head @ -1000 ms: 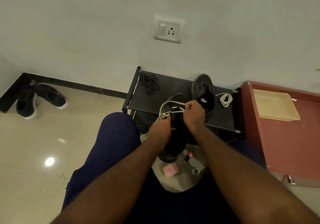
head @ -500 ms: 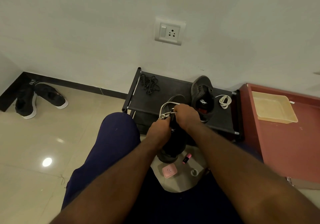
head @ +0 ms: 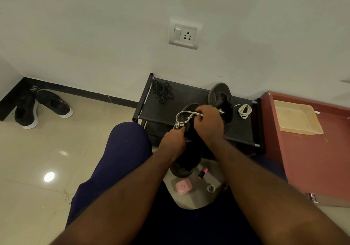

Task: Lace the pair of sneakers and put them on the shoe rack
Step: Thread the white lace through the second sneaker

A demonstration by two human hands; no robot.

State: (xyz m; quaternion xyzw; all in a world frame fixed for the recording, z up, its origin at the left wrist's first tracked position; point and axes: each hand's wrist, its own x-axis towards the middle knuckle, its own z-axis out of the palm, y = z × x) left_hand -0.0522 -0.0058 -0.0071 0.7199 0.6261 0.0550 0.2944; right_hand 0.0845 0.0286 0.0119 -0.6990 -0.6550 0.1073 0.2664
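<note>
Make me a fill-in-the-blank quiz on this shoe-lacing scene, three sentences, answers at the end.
The lace pinched by the right hand over the held sneaker is ____.
The tangled lace on the shoe rack is ____.
The small case on the floor is ____.
Missing words: white; black; pink.

Black footwear, white laces, beige tile.
The black fabric sneaker (head: 186,150) carries a white cord lace (head: 184,117); a dark grey low sneaker (head: 219,97) lies on the black metal-framed shoe rack (head: 166,112) with a white coiled lace (head: 244,110) and a black tangled lace (head: 162,91). A pale yellow plastic tray (head: 297,117) tops the red-brown wooden cabinet (head: 312,159). A pink square case (head: 183,186) sits on the glossy beige tiled floor (head: 37,159), as do two black white-soled sneakers (head: 26,112).
</note>
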